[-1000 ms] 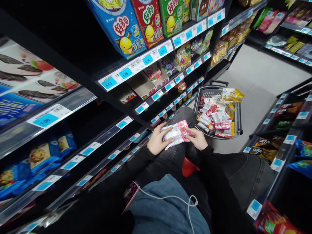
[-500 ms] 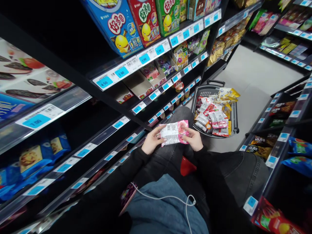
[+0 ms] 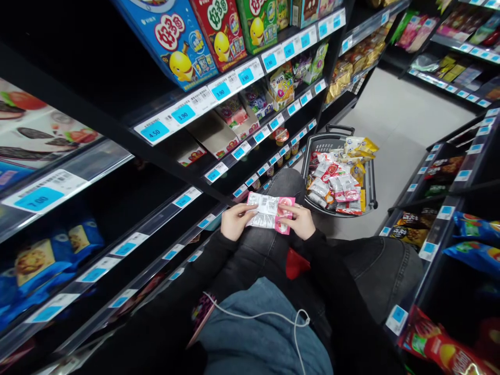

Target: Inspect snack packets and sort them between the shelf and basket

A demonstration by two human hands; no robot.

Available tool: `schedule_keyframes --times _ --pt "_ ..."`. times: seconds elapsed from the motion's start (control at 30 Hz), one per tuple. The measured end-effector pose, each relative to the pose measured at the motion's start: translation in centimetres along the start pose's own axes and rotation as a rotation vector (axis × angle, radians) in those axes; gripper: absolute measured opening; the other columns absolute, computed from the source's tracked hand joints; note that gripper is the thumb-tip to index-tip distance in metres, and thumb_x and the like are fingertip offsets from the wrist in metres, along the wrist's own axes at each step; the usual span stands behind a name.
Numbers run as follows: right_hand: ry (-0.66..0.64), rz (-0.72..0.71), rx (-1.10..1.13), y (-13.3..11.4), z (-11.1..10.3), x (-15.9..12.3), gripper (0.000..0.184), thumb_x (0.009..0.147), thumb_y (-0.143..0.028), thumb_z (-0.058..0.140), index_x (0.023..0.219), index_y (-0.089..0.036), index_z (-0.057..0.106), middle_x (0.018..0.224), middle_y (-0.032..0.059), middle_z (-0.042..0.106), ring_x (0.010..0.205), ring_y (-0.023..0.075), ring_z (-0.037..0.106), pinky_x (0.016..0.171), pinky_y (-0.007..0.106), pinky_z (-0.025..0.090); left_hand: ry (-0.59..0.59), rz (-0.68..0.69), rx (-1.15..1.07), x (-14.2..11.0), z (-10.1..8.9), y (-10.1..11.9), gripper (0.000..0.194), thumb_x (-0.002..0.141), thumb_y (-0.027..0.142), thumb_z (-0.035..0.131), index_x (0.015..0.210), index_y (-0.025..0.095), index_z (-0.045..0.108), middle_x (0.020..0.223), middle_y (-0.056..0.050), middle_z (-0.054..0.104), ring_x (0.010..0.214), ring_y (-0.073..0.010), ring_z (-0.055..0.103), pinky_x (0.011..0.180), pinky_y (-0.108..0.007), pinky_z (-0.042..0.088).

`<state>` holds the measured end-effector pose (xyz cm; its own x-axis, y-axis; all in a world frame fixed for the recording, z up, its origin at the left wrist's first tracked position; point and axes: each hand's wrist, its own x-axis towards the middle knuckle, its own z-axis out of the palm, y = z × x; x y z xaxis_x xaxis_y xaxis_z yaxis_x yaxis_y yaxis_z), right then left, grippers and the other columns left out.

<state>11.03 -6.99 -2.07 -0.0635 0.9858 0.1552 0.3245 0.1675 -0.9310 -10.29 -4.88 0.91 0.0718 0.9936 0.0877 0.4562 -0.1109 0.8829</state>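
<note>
Between my two hands is a small pink and white snack packet (image 3: 267, 212), its printed back with a barcode turned up. My left hand (image 3: 236, 220) pinches its left end between thumb and fingers. At the pink right end, my right hand (image 3: 300, 221) pinches it the same way. The packet is held over my bent knee. Just beyond it, to the right, a dark shopping basket (image 3: 374, 182) stands on the floor, heaped with snack packets (image 3: 332, 174) in white, red, pink and yellow.
Shelves with blue price tags (image 3: 183, 112) run along my left, holding snack boxes (image 3: 175, 44), small bags and blue cookie packets (image 3: 42, 260). A low shelf on my right holds chip bags (image 3: 449, 344). Pale floor (image 3: 390, 120) stretches ahead. A white cord (image 3: 265, 315) lies across my lap.
Both hands have shifted slightly left in view with the packet. The packet lies a little flatter between them, and more of its left end shows. The whole view has shifted slightly.
</note>
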Motion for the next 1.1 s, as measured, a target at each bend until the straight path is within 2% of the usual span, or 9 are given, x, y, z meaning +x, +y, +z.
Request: schedule_keyframes --times 0.13,0.3,0.43,0.5,0.57,0.7,0.8,0.93,1.1 --pt "0.02 -0.055 -0.047 0.6 0.4 0.0 0.023 0.076 -0.034 0.062 0.094 -0.023 0.07 0.088 0.0041 0.069 0.083 0.0174 0.062 0.082 0.032 0.048 -0.082 0.189 0.232 0.3 -1.0 0.4 0.021 0.076 0.035 0.059 0.083 0.02 0.072 0.076 -0.004 0.069 0.067 -0.015 0.061 0.067 -0.025 0.047" --pt "-0.053 -0.156 -0.323 0.2 -0.5 -0.4 0.036 0.074 -0.041 0.063 0.104 -0.023 0.065 0.09 0.0058 0.059 0.08 0.0173 0.057 0.078 0.032 0.047 -0.159 0.373 0.46 1.0 -1.4 -0.2 0.025 0.081 0.038 0.051 0.084 0.021 0.07 0.078 -0.005 0.07 0.069 -0.0166 0.064 0.066 -0.025 0.047" --pt "-0.043 -0.159 -0.625 -1.1 -0.8 -0.5 0.039 0.074 -0.041 0.063 0.108 -0.024 0.062 0.105 0.0127 0.053 0.098 0.0272 0.046 0.085 0.045 0.039 -0.245 0.501 0.682 1.4 -1.8 0.1 0.024 0.082 0.036 0.05 0.084 0.021 0.07 0.068 -0.006 0.067 0.061 -0.0154 0.059 0.061 -0.025 0.045" --pt "-0.067 -0.223 -0.708 -1.5 -0.5 -0.3 0.034 0.078 -0.037 0.059 0.111 -0.026 0.059 0.116 0.0127 0.052 0.108 0.0312 0.04 0.088 0.049 0.033 -0.264 0.561 0.725 1.8 -2.1 0.8 0.024 0.081 0.036 0.051 0.082 0.022 0.07 0.064 -0.007 0.065 0.064 -0.0173 0.057 0.063 -0.028 0.045" --pt "-0.131 -0.336 -0.708 -1.5 -0.1 0.0 0.029 0.085 -0.03 0.05 0.113 -0.027 0.057 0.12 0.0101 0.054 0.112 0.0296 0.039 0.088 0.047 0.032 -0.25 0.603 0.716 2.3 -2.4 1.5 0.024 0.081 0.036 0.052 0.078 0.021 0.07 0.071 -0.009 0.065 0.075 -0.0207 0.056 0.069 -0.033 0.045" --pt "-0.223 -0.455 -0.691 -0.9 0.5 0.6 0.033 0.091 -0.017 0.03 0.107 -0.019 0.059 0.106 0.012 0.062 0.101 0.0224 0.049 0.086 0.041 0.035 -0.325 0.604 0.611 3.0 -2.5 1.9 0.025 0.084 0.034 0.048 0.083 0.021 0.069 0.093 -0.009 0.065 0.091 -0.0201 0.055 0.079 -0.033 0.045" --pt "-0.214 -0.449 -0.777 -0.6 0.2 0.7 0.031 0.091 -0.017 0.031 0.097 -0.016 0.061 0.094 0.0122 0.063 0.091 0.0219 0.05 0.082 0.04 0.035 -0.399 0.553 0.575 3.0 -2.4 1.5 0.03 0.086 0.038 0.043 0.085 0.021 0.067 0.087 -0.007 0.066 0.082 -0.0167 0.058 0.075 -0.028 0.045" --pt "-0.248 -0.406 -0.883 -1.0 -0.9 0.5 0.02 0.088 -0.02 0.041 0.091 -0.017 0.06 0.093 0.0105 0.06 0.088 0.0228 0.045 0.073 0.036 0.034 -0.492 0.56 0.57 2.9 -2.3 1.1 0.035 0.088 0.04 0.037 0.082 0.019 0.065 0.077 -0.007 0.062 0.074 -0.0162 0.056 0.072 -0.027 0.043" --pt "-0.301 -0.357 -0.898 -1.9 -1.7 0.3 0.014 0.086 -0.018 0.045 0.089 -0.018 0.059 0.091 0.0094 0.057 0.088 0.0233 0.041 0.073 0.034 0.035 -0.619 0.563 0.504 3.5 -2.1 1.4 0.037 0.09 0.036 0.029 0.078 0.017 0.059 0.075 -0.007 0.055 0.075 -0.0181 0.048 0.073 -0.03 0.038"
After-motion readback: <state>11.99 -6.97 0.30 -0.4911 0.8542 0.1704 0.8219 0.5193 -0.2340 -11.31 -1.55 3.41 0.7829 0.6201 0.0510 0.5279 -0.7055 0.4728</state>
